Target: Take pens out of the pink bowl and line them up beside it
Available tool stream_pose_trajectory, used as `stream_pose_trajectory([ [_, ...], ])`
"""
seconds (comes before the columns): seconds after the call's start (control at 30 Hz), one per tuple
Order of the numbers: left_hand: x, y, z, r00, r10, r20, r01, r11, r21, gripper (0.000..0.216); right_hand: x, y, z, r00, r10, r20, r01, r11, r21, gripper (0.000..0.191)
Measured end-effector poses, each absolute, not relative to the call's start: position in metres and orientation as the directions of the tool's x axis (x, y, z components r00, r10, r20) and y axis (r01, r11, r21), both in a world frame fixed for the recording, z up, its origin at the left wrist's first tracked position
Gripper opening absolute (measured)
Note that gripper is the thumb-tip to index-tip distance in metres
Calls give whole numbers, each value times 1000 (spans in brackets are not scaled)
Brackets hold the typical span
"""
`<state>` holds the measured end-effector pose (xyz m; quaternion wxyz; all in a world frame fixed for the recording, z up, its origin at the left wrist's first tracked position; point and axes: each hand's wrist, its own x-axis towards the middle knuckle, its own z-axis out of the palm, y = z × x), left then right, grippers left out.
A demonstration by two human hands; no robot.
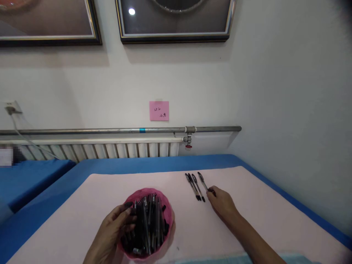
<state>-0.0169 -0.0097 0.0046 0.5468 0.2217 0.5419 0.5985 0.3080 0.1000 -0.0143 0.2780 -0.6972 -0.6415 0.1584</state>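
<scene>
Clear and black, the pen (pixel 202 181) in the head view lies at 11 o'clock from the right hand (pixel 220 201), whose fingertips pinch its near end; its long axis runs 11 to 5, thicker end toward 11. Laid pens (pixel 194 179) sit just beside, toward 9. Left hand (pixel 113 222), half-curled, overlaps the pink bowl (pixel 168 209) at 8; whether it grips anything, I cannot tell.

High above the fingers (pixel 215 193) hang 2 framed pictures (pixel 176 24). Lower, beyond the fingers, are a pink note (pixel 159 111), a metal pipe (pixel 115 131), a valve (pixel 189 139) and a radiator (pixel 121 150), with a socket (pixel 12 106) far to the fingers' left.
</scene>
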Motion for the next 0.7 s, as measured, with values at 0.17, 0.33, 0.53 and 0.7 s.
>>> stream_pose_trajectory([
  [0.17, -15, -9, 5, -308, 894, -326, -394, 192, 899, 17, 303, 113, -23, 72, 991, 116, 866, -4, -500, 21],
  [0.33, -15, -9, 5, -340, 898, -280, -363, 150, 920, 20, 305, 114, -27, 47, 988, 145, 879, 29, -476, 29],
  [0.53, -26, -9, 2, -558, 830, -8, -161, -99, 982, 37, 312, 104, -31, 74, 973, 219, 841, 58, -538, 32],
  [0.7, -30, -18, -12, -668, 715, 205, 173, -118, 978, 33, 311, 90, -29, 140, 953, 270, 790, 56, -611, 33],
])
